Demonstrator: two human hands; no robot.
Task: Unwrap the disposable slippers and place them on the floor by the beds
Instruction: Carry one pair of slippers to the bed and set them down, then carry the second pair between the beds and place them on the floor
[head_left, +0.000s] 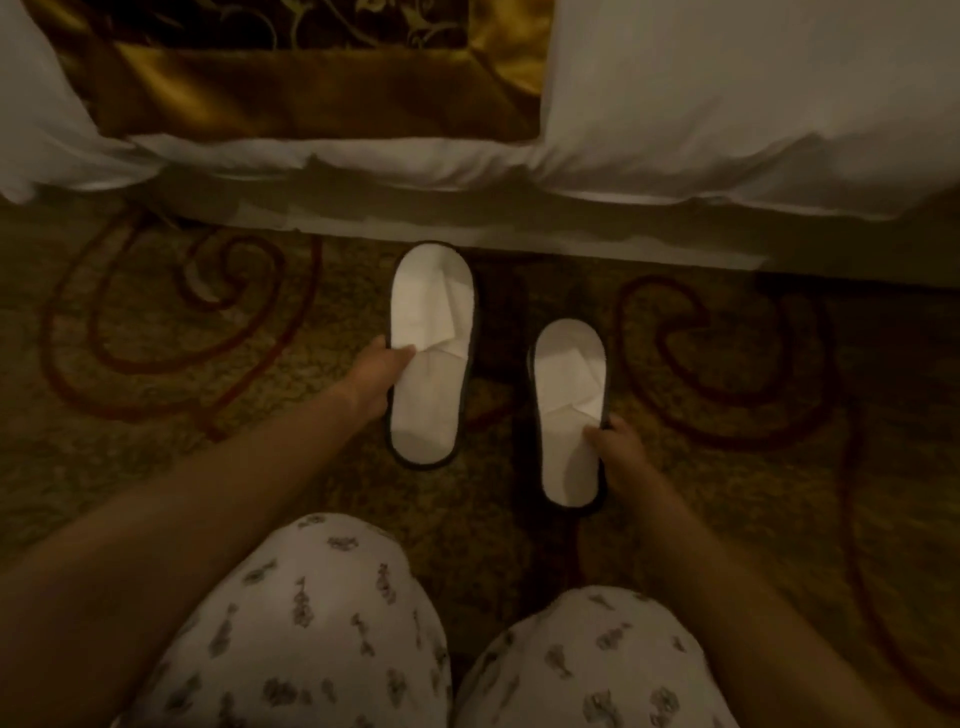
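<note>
Both slippers are unwrapped, mid-frame on the carpet (156, 467) by the bed (727, 104). Left hand (376, 379) pinches the left slipper (428, 353); right hand (615, 449) pinches the right slipper (569, 410), which sits lower. Best to level the heels, lay both flat, then let go.

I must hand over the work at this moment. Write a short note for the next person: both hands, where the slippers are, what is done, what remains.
Left hand grips the left edge of the white dark-trimmed slipper nearer the bed, thumb on top.
Right hand grips the right edge of the second white slipper.
Both point toes toward the white-sheeted bed, at or just above the patterned carpet; contact unclear.
Done: no wrapping visible on either.
Left: probably even them side by side, then let go.
</note>
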